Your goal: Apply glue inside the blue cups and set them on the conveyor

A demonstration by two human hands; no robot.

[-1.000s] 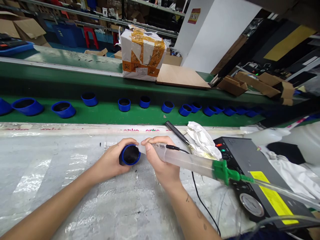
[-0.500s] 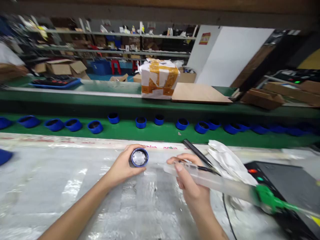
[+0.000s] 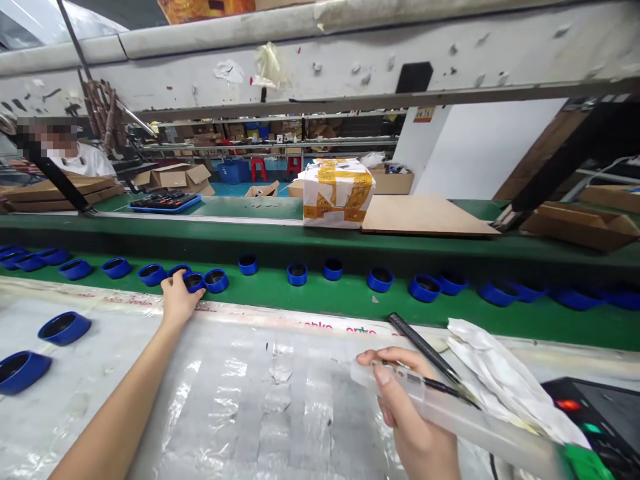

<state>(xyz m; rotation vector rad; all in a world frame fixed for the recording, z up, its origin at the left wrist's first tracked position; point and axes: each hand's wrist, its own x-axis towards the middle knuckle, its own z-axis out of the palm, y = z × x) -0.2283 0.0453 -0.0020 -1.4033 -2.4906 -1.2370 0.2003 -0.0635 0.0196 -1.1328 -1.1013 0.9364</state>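
My left hand (image 3: 181,297) reaches to the green belt, thumb and fingers closed around a round blue cup (image 3: 194,283) with a dark inside. Other blue cups stand close on both sides of it. In my right hand (image 3: 417,407) is a translucent dispensing syringe (image 3: 463,417) with a green fitting (image 3: 585,463) at its rear end. A thin black tool (image 3: 450,389) lies along the syringe, its front end under my fingers; its kind is unclear. The syringe's tip points left above the plastic-covered table (image 3: 240,400).
Several blue cups line the green belt (image 3: 345,303); two blue cups (image 3: 65,328) stand on the table at left. A black stick-like tool (image 3: 420,347), white cloth (image 3: 500,373) and black control box (image 3: 600,407) lie at right. A person (image 3: 83,157) is at far left.
My left hand has moved left and forward from mid-table to the belt; the cup it held there was lighter inside. My right hand still holds the syringe. The view has tilted up and shifted left.
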